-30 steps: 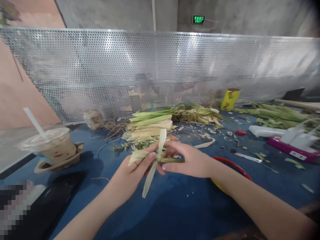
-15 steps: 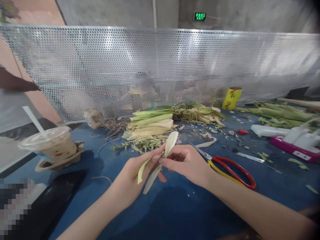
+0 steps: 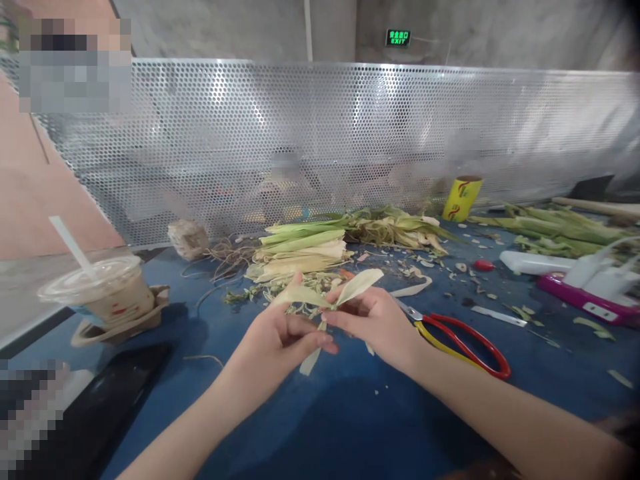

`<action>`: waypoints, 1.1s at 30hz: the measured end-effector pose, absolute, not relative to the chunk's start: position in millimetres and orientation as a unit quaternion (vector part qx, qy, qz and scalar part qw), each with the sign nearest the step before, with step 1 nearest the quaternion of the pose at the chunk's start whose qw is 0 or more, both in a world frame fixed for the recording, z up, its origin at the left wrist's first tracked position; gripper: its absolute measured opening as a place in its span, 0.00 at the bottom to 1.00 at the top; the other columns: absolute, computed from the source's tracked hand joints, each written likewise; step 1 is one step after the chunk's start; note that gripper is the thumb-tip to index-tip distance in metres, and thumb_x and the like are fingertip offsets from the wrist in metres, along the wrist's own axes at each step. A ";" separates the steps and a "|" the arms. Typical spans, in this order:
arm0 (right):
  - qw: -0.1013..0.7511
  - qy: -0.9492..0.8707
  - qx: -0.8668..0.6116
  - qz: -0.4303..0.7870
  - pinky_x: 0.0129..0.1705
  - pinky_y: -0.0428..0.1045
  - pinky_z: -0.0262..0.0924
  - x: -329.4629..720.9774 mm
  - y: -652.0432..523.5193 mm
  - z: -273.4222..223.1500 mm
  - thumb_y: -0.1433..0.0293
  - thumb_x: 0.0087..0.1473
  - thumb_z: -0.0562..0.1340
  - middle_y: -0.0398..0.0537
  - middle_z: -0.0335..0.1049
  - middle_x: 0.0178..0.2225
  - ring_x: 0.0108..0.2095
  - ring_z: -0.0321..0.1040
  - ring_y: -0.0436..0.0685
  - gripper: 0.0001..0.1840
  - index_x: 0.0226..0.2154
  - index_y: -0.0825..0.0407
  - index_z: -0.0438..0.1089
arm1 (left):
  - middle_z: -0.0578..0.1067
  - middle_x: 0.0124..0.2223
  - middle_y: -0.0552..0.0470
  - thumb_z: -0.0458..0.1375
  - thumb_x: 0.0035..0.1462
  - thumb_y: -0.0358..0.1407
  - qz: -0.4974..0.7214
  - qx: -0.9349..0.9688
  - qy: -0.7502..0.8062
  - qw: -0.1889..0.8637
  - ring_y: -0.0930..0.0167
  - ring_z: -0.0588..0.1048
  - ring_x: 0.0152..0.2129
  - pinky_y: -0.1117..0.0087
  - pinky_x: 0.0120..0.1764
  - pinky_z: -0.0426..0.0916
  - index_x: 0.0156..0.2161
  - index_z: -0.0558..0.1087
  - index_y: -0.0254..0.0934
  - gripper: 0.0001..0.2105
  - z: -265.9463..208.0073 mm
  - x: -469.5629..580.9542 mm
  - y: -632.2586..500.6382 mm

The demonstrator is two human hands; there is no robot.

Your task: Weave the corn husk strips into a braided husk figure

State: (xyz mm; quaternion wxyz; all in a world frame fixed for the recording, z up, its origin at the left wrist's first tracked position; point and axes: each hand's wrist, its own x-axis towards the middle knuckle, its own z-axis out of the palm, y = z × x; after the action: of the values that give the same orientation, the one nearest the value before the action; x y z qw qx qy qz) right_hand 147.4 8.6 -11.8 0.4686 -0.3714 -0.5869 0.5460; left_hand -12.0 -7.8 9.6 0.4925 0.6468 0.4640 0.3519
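Observation:
Pale corn husk strips (image 3: 360, 285), crossed or joined at a small knot-like spot, are held above the blue table. My right hand (image 3: 383, 327) pinches them at that joint between thumb and fingertips. One strip points up to the right, another bends left over the fingers of my left hand (image 3: 273, 343). Its thumb and fingertips close on a strip that hangs downward, while the index finger sticks up. Just beyond lies a stack of flattened husks (image 3: 303, 250), with withered green sprigs (image 3: 240, 293) before it. Red-and-yellow-handled pliers or cutters (image 3: 465, 343) rest beside my right wrist.
On the left stand a lidded drink cup (image 3: 107, 293) and a dark flat object (image 3: 125, 393). Brown twine (image 3: 227, 253) lies near the perforated metal screen (image 3: 310, 120). To the right are a yellow roll (image 3: 463, 199), a purple power strip (image 3: 590, 300), a blade (image 3: 500, 316) and husk scraps.
The upper strip has swung to the right and the left one has lifted over my left fingers. My left hand has turned, its thumb moving lower. A person has shifted behind the screen's left end.

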 end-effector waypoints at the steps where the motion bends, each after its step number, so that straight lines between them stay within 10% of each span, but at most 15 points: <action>1: 0.476 -0.581 -0.367 0.550 0.23 0.43 0.54 146.7 8.5 -12.7 0.66 0.42 0.64 0.37 0.63 0.19 0.19 0.59 0.45 0.09 0.27 0.53 0.66 | 0.79 0.26 0.51 0.59 0.47 0.36 0.343 0.652 0.468 0.489 0.67 0.76 0.27 0.71 0.30 0.65 0.53 0.55 0.34 0.28 10.5 -11.8 -8.2; 10: 0.491 -0.569 -0.332 0.570 0.17 0.42 0.48 147.9 14.5 -16.6 0.63 0.43 0.64 0.36 0.60 0.16 0.15 0.53 0.43 0.11 0.26 0.54 0.66 | 0.79 0.27 0.52 0.56 0.50 0.39 0.296 0.686 0.489 0.449 0.70 0.75 0.25 0.72 0.30 0.64 0.51 0.61 0.35 0.23 16.2 -20.4 -7.4; 18: 0.533 -0.584 -0.316 0.525 0.34 0.47 0.61 153.8 18.7 -11.5 0.64 0.42 0.65 0.43 0.71 0.26 0.31 0.67 0.51 0.07 0.24 0.50 0.72 | 0.79 0.26 0.51 0.57 0.49 0.36 0.332 0.675 0.482 0.449 0.69 0.75 0.26 0.73 0.29 0.66 0.41 0.71 0.35 0.12 16.1 -22.1 -9.3; 33: 0.499 -0.661 -0.373 0.419 0.21 0.43 0.49 154.2 8.6 -5.3 0.63 0.45 0.62 0.39 0.60 0.18 0.20 0.55 0.46 0.13 0.19 0.53 0.62 | 0.77 0.23 0.52 0.60 0.44 0.39 0.345 0.678 0.526 0.381 0.75 0.67 0.15 0.76 0.17 0.61 0.26 0.78 0.35 0.09 14.9 -12.7 -12.6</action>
State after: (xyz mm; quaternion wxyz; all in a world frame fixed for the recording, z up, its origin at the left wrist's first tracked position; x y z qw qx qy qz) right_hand 154.2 8.6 -5.3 0.4991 -0.3727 -0.6607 0.4189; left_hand -12.7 -12.6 14.9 0.3812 0.6775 0.5257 0.3454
